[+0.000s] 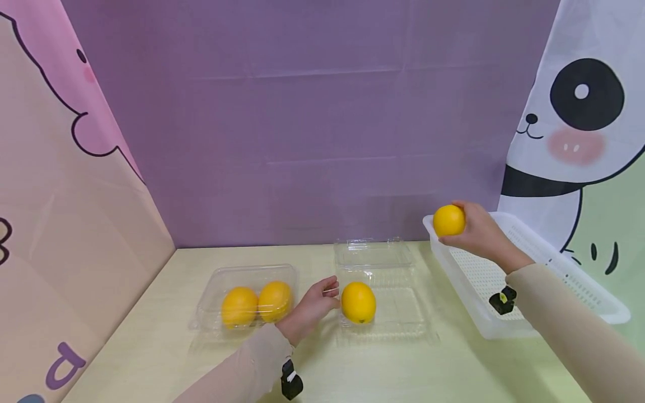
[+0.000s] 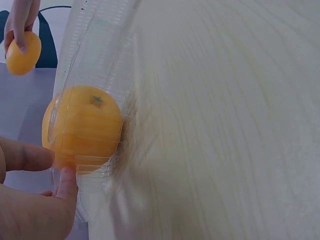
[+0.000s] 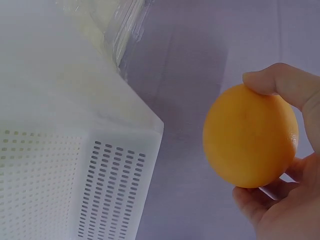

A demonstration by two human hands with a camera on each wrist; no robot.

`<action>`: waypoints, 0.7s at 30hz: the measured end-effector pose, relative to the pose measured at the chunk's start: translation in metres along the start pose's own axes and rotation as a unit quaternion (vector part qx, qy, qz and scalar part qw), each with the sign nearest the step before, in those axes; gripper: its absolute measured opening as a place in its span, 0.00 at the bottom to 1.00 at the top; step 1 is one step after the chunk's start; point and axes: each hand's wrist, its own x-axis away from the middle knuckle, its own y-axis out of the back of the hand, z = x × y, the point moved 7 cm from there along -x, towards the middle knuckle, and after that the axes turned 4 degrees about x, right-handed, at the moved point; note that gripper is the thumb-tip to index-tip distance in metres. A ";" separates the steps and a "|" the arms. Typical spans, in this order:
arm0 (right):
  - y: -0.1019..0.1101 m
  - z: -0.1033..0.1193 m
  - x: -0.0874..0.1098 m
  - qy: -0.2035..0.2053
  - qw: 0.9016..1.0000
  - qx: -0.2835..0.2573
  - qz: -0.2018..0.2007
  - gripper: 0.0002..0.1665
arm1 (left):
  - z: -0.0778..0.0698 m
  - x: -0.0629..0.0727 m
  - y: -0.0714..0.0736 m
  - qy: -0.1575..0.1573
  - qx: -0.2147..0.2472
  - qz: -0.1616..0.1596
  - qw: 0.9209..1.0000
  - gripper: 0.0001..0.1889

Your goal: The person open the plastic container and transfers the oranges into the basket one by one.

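Observation:
My right hand [image 1: 476, 232] grips an orange [image 1: 449, 220] between thumb and fingers, held up over the far left corner of the white perforated basket [image 1: 456, 285]. In the right wrist view, that orange [image 3: 250, 135] is apart from the basket wall [image 3: 115, 175]. At the middle of the table, my left hand [image 1: 314, 308] pinches the left rim of an open clear plastic clamshell box [image 1: 393, 305], thumb and forefinger [image 2: 65, 185] meeting at the edge. One orange [image 1: 358, 303] sits inside the box at its left side, and the lid [image 1: 373, 254] lies folded back.
To the left stands a closed clear clamshell box [image 1: 216, 280] with two oranges [image 1: 239, 307] inside. A purple cloth backdrop [image 1: 322, 123] rises behind the pale wooden table [image 1: 353, 375]. Printed cloth panels [image 1: 75, 224] flank both sides.

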 end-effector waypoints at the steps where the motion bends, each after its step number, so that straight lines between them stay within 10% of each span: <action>1: 0.000 0.000 0.000 0.001 1.000 0.000 0.000 0.49 | 0.000 0.000 0.000 0.001 -0.001 -0.001 1.000 0.36; 21: 0.001 -0.021 -0.008 -0.015 1.000 0.023 0.012 0.52 | -0.002 0.001 0.000 -0.002 0.000 0.000 1.000 0.36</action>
